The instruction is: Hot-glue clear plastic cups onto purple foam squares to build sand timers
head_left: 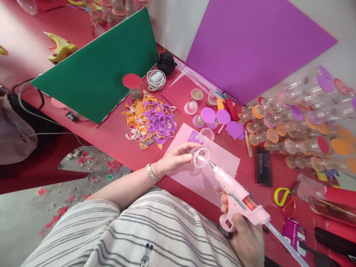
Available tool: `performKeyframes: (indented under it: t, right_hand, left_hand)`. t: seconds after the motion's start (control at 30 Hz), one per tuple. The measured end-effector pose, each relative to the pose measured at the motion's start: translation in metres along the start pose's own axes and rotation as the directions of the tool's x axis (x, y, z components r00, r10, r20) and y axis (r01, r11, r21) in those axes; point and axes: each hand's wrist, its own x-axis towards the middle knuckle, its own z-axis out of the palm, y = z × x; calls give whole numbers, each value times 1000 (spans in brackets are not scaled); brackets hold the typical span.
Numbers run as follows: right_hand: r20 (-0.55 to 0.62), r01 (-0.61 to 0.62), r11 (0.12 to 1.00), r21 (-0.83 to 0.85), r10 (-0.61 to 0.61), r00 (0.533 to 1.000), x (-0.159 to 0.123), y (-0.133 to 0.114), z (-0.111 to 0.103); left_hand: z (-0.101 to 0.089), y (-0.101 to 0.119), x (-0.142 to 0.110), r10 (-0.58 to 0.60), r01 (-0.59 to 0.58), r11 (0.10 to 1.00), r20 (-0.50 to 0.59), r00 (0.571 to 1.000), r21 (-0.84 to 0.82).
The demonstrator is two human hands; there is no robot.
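My left hand (178,158) is closed around a small clear plastic cup (201,157), holding it tilted with its rim toward the right. In my right hand (246,235) is a pink hot glue gun (236,196), its metal nozzle close to the cup's rim; whether the tip touches I cannot tell. A clear glue stick (286,243) sticks out of the gun's back end. Beneath both hands lies a pink sheet (222,159). Just beyond the held cup, another clear plastic cup (206,135) rests near purple discs (208,115).
Paper scraps (155,120) are heaped left of the sheet. Stacked clear cups with coloured discs (306,111) crowd the right side. Scissors (286,200) lie at the right. A green board (102,66) stands at the left, a purple board (250,44) at the back.
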Motion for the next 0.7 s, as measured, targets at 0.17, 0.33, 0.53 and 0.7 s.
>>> performKeyframes:
  t: [0.17, 0.33, 0.53, 0.7]
  right_hand:
    - [-28, 13, 1000, -9, -13, 1000, 0, -6, 6]
    - [-35, 6, 1000, -3, -6, 999, -1, -5, 5]
    - [-2, -42, 999, 17, 42, 999, -4, -1, 0]
    - [-10, -42, 999, -20, 42, 999, -5, 2, -4]
  left_hand:
    - [1, 1, 0, -2, 2, 1000, 13, 1000, 15]
    - [1, 1, 0, -3, 3, 1000, -5, 1000, 14]
    - [-1, 0, -1, 14, -15, 999, 14, 1000, 44]
    - [-2, -1, -1, 9, -9, 999, 3, 1000, 41]
